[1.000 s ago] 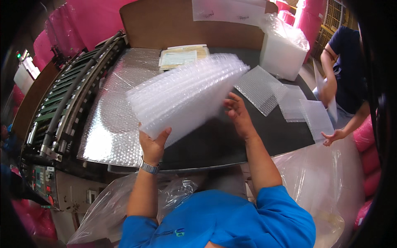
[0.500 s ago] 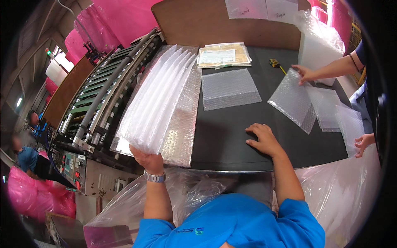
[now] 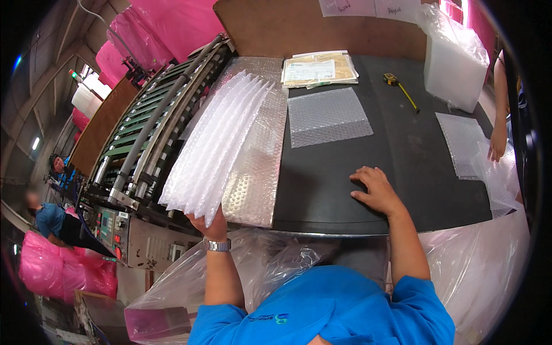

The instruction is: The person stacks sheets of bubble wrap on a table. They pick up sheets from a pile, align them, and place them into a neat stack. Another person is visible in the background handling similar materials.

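My left hand (image 3: 211, 225) grips the near end of a fanned stack of clear bubble-wrap sheets (image 3: 215, 144), which lies tilted over the silvery bubble-wrap web (image 3: 261, 155) coming off the machine. My right hand (image 3: 376, 191) rests flat, palm down, on the black tabletop (image 3: 339, 172), holding nothing. A single bubble-wrap sheet (image 3: 326, 117) lies on the table beyond it.
A roller machine (image 3: 146, 132) with a control panel stands at the left. Papers (image 3: 318, 69), a tape measure (image 3: 394, 79) and a bagged pile of sheets (image 3: 454, 57) sit at the back. Another person's hand (image 3: 495, 146) touches sheets (image 3: 468, 144) at the right. Clear plastic bags hang below the table edge.
The stack went from held up in both hands to lying at the left over the web. My right hand let go and settled on the tabletop. The view swung left.
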`<state>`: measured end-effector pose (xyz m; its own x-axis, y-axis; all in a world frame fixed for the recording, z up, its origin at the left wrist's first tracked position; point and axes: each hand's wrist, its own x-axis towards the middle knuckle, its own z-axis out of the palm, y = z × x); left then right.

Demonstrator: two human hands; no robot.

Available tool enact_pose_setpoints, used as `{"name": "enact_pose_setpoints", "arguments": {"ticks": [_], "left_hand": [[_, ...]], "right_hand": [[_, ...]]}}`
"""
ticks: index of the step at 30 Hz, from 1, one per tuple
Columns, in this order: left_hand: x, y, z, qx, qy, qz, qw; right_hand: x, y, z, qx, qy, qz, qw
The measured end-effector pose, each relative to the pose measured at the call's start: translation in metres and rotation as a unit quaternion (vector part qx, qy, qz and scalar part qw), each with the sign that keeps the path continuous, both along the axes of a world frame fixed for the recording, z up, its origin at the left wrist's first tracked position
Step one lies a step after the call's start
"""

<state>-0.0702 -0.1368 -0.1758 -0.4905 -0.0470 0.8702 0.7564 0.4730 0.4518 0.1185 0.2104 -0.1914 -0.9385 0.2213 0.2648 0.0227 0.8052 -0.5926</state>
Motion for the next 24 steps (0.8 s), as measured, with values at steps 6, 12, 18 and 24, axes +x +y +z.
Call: {"name": "enact_pose_setpoints", "arguments": {"ticks": [6,12,18,24], "left_hand": [[0.018,0.015,0.022,0.127,-0.125,-0.084,0.98],[0.023,0.016,0.035,0.102,-0.093,-0.088,0.986],[0.023,0.019,0.039,0.158,-0.086,-0.148,0.972],[0.025,0.013,0.039,0.149,-0.132,-0.169,0.965]], "right_hand": [[0.001,0.0,0.002,-0.006,-0.006,0.0,1.0],[0.001,-0.001,0.003,-0.005,-0.008,0.003,1.0],[0.002,0.0,0.002,-0.006,-0.011,0.004,1.0],[0.002,-0.001,0.001,-0.005,-0.01,0.003,1.0]]}}
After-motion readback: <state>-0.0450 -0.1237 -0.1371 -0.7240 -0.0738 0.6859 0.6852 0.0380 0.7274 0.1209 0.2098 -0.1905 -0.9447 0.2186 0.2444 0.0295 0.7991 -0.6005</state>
